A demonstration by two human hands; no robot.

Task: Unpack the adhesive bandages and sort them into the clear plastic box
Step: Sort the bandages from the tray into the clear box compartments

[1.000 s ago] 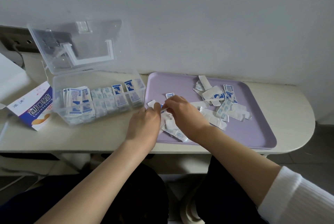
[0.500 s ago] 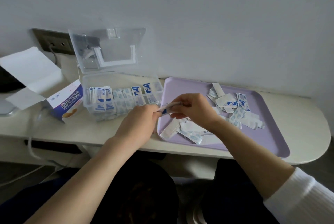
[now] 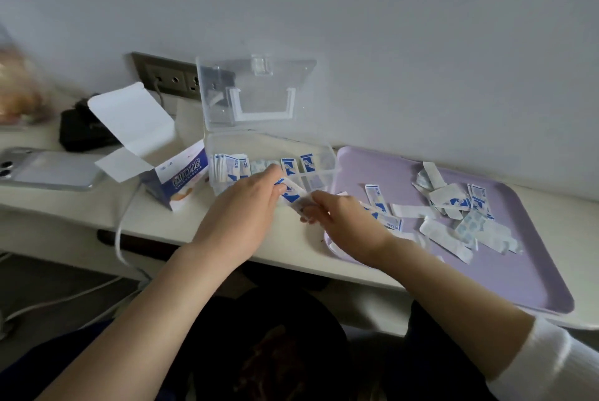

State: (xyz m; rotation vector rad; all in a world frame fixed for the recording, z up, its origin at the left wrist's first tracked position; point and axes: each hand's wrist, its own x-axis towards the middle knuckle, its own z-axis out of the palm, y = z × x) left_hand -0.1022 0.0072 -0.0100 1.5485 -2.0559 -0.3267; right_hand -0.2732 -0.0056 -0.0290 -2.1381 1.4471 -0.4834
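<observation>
Near the clear plastic box (image 3: 319, 178), left hand (image 3: 246, 206) and right hand (image 3: 346, 222) pinch a white-and-blue paper-wrapped bandage (image 3: 293, 195): likely light, limp; grip the ends.

A pale cream table (image 3: 162, 225) with a rounded right end stands against the wall. A lavender rectangular plastic tray (image 3: 502, 271) lies on its right half, one corner reaching over the front edge. Just left of it sits a clear plastic box (image 3: 327, 170), lid raised. Then come a blue-and-white cardboard carton (image 3: 181, 180) with its flap open, a silver phone (image 3: 48, 170) lying face down, and a black object (image 3: 84, 135) behind it. A white cable (image 3: 118, 238) trails over the edge.
</observation>
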